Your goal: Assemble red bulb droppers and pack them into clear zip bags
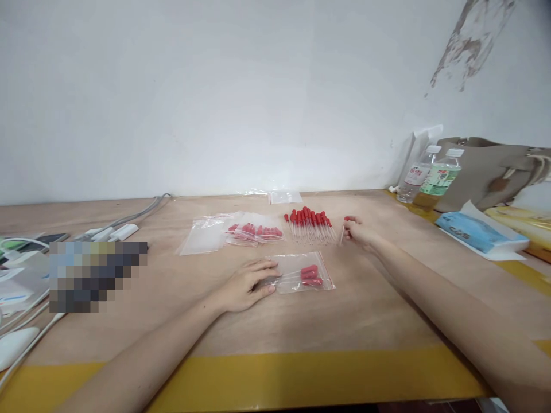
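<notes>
A clear zip bag (289, 264) lies flat in front of me, with a few red-bulbed droppers (310, 274) inside. Over its left end rest the stretched fingers of my left hand (247, 285), thumb apart from the forefinger. To the right and farther back, my right hand (359, 230) pinches a single dropper (342, 235), its red bulb up and its clear stem pointing down. Just left of that hand spreads a pile of loose droppers (312, 221), bulbs toward the wall. Filled zip bags (253, 230) overlap left of the pile, beside flat bags (202, 234).
Another flat bag (285, 197) lies near the wall. On the right are two bottles (439, 179), a grey handbag (482, 178) and a blue tissue pack (480, 232). Cables (140, 210), white chargers (123, 232) and a blurred-out object (94, 275) occupy the left.
</notes>
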Demonstrator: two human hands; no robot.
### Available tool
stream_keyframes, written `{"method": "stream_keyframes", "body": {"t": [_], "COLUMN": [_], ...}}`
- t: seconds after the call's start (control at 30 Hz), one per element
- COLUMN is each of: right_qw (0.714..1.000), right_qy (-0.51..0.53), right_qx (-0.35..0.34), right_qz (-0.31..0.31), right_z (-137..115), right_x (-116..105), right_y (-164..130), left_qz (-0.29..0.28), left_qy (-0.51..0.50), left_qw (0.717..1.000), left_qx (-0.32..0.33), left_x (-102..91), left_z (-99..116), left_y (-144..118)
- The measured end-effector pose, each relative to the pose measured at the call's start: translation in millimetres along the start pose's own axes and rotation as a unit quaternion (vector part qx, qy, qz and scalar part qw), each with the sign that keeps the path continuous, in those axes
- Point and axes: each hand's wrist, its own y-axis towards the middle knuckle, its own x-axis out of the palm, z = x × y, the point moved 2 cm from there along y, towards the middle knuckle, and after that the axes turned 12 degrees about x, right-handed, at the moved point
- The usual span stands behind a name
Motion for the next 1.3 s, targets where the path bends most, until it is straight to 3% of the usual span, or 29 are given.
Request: {"method": "stream_keyframes", "body": {"t": [0.17,0.33,0.47,0.57,0.73,1.0,1.17,1.3], "right_qw": [0.996,0.984,0.975,0.976,0.976,0.973,0.966,0.975], "right_qy": [0.080,0.174,0.220,0.188,0.069,0.020,-0.066,-0.057], "right_qx": [-0.036,-0.037,0.007,0.018,-0.039,-0.047,0.011,-0.008], "right_qz": [0.006,0.029,-0.034,-0.112,-0.204,-0.227,-0.251,-0.213], "right_z": [25,30,25,22,22,21,15,16], "right_x": [11,23,35,39,37,43,25,22], "right_y": [-42,-56,-68,-80,-88,-82,-76,-74], "left_qz": [0.001,0.000,-0.003,0.006,0.020,0.022,0.019,0.020], "left_qy": [0.003,0.002,0.010,0.013,0.012,0.015,0.015,0.014], "left_qw": [1.000,1.000,1.000,1.000,1.000,1.000,1.000,1.000], "left_qx": [0.000,-0.004,-0.003,-0.006,-0.012,-0.010,-0.020,-0.015], "left_x": [1.7,1.2,-0.1,-0.8,-0.9,-0.8,-0.8,-1.6], "left_z": [-2,-1,1,3,3,2,2,4], "left_y": [0,0,1,2,1,1,1,1]}}
